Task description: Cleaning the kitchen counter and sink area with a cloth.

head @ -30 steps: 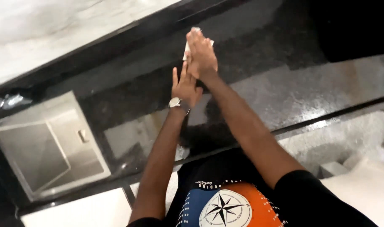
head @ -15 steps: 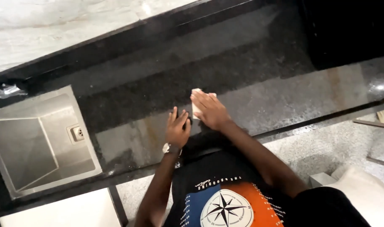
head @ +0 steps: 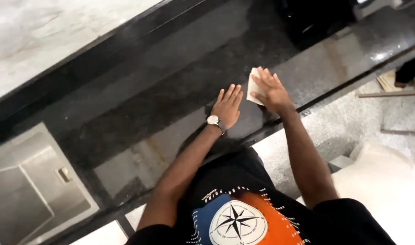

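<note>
I see right hand [head: 270, 92] flat, fingers spread, pressing small white folded cloth [head: 253, 84] onto polished black granite surface [head: 171, 90]. Cloth lies under right palm, its far edge showing beyond fingertips. Left hand [head: 228, 107] just beside cloth, open, fingers together, palm down on surface, silver wristwatch [head: 213, 120] at wrist. Steel sink [head: 30, 190] well apart from cloth, on left-hand side.

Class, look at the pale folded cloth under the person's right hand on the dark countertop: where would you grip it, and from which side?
Probably by the far edge of the cloth, coming from beyond the fingertips. It lies flat on the countertop, and the right hand covers its near part, so only that far strip shows. The left hand rests flat beside it.
</note>
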